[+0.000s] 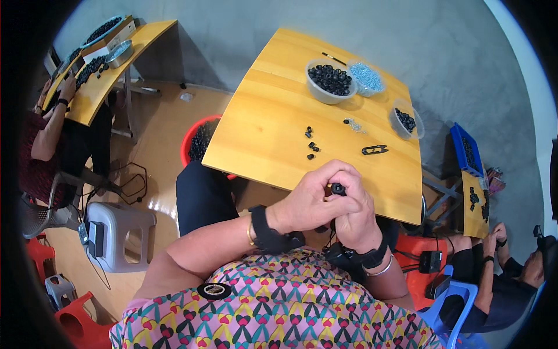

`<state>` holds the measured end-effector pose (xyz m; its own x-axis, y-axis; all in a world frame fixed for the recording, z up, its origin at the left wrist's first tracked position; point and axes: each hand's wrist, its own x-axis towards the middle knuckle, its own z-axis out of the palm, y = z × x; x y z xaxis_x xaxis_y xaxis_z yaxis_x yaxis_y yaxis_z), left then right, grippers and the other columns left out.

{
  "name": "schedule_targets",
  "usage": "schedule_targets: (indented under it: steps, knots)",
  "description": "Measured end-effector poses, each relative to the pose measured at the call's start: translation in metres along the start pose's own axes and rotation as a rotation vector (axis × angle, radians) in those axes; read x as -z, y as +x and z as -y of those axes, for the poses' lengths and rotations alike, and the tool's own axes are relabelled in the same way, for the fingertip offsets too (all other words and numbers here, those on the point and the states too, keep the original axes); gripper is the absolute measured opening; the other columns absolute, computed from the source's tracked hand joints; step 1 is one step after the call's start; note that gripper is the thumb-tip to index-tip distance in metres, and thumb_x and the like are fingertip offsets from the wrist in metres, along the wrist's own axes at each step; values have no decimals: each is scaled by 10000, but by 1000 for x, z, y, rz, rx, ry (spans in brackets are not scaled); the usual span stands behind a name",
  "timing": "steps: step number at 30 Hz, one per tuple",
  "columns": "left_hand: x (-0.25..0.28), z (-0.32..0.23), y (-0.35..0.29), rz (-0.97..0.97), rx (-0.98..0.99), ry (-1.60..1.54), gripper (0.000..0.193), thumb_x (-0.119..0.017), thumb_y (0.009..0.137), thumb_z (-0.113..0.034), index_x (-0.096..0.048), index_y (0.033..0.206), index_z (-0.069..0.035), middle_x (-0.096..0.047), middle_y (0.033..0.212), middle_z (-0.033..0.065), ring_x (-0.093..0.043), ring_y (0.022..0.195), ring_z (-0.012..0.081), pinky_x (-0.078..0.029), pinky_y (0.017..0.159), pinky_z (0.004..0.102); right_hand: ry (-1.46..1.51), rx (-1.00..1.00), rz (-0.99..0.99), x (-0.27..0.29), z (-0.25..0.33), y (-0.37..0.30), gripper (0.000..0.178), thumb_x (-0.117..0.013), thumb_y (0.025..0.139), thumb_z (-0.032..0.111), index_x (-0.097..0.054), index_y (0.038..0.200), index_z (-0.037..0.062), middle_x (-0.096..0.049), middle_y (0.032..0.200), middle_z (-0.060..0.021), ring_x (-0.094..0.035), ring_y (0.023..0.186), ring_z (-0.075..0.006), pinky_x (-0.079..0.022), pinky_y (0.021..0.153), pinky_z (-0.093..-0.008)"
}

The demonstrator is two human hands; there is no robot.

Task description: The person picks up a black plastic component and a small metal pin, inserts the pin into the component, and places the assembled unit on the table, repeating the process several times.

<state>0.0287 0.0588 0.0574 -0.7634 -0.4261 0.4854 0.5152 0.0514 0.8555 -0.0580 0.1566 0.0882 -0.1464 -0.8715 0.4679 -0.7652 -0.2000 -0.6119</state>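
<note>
Over the near edge of the yellow wooden table [261, 134], my hands are pressed together around a small black cylindrical part [338, 188] with a hole in its end. My left hand [311, 198] is closed, its fingers and thumb against the part. My right hand [358, 218] wraps it from the other side; most of the part is hidden by the fingers. Just beyond, several loose black parts [311, 145] lie on the tabletop. Black thread snips [375, 150] rest to their right, and a little pile of small silvery pieces [356, 125] lies farther back.
A clear bowl [324, 98] of black parts and a tub [372, 92] of light-blue pieces stand at the back. Another bowl [400, 129] sits near the right edge. A red basin [186, 144] is left of the table. People work at tables on both sides; a grey stool [119, 224] stands left.
</note>
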Motion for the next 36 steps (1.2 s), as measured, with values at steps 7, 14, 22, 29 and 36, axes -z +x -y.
schedule_targets:
  steps: [7, 14, 22, 29, 36]
  knots:
    - [19, -12, -2, 91, 417, -398, 213, -543, 865, -168, -572, 980, 9, -584, 720, 37, -544, 554, 91, -467, 516, 216, 2, 19, 94, 25, 3, 8, 324, -444, 792, -65, -501, 1099, 22, -501, 753, -140, -534, 652, -263, -455, 604, -320]
    - [23, -17, -7, -26, 524, -485, 157, -567, 841, -110, -584, 936, 14, -597, 763, 62, -570, 607, 107, -516, 548, 252, 121, 2, 15, 15, -1, 5, 242, -447, 873, 61, -481, 1102, -9, -510, 713, -94, -511, 567, -177, -431, 557, -262]
    - [26, -15, -9, -102, 522, -645, 123, -576, 828, -78, -583, 913, 10, -602, 784, 89, -594, 640, 134, -543, 603, 294, 304, -411, -38, 12, -6, -4, 238, -413, 925, 240, -471, 908, 10, -473, 649, -42, -471, 565, -112, -392, 522, -246]
    - [20, -14, -4, -116, 552, -502, 91, -571, 826, -55, -572, 866, 27, -600, 767, 103, -598, 621, 147, -550, 605, 320, 17, -258, 11, 14, -1, 4, 99, -445, 876, 88, -457, 844, -5, -497, 702, -161, -519, 627, -331, -411, 564, -353]
    - [25, 9, -5, -52, 610, -730, 116, -555, 844, -96, -572, 845, 18, -597, 752, 95, -599, 640, 153, -553, 604, 317, -1, -117, -53, 12, -20, 2, 138, -496, 813, 9, -473, 949, 8, -513, 777, -164, -535, 694, -337, -429, 595, -358]
